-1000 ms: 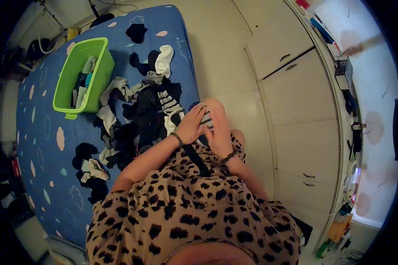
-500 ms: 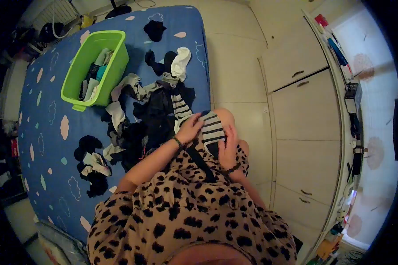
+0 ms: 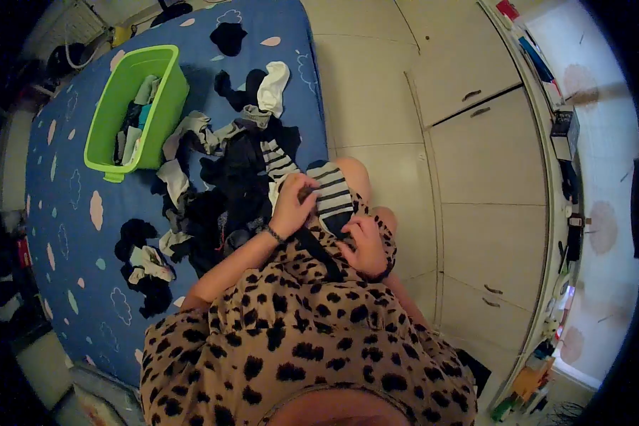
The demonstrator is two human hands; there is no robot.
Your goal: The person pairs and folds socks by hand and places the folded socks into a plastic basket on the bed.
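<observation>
A black-and-white striped sock (image 3: pixel 331 193) with dark ends lies stretched over my lap and thigh. Fingers of my left hand (image 3: pixel 295 206) are curled at its left edge, gripping it. At the sock's near dark end, my right hand (image 3: pixel 366 246) pinches the fabric with bent fingers. Just beyond my left hand, a second striped sock (image 3: pixel 279 162) rests on the edge of the pile. Dark socks (image 3: pixel 238 170) are heaped on the bed to the left of my hands, with a white sock (image 3: pixel 272 88) farther away.
A green plastic bin (image 3: pixel 165 121) on the blue bed sheet (image 3: pixel 64 213) holds several folded items. A lone black sock bundle (image 3: pixel 228 38) lies at the far side, and more socks (image 3: pixel 149 263) lie nearer left. Cabinets (image 3: pixel 490 170) line the right side beyond the tiled floor.
My right hand has shifted down toward me, from the striped sock's side to its near dark end. My left hand stays at the left edge. The whole view has shifted slightly.
</observation>
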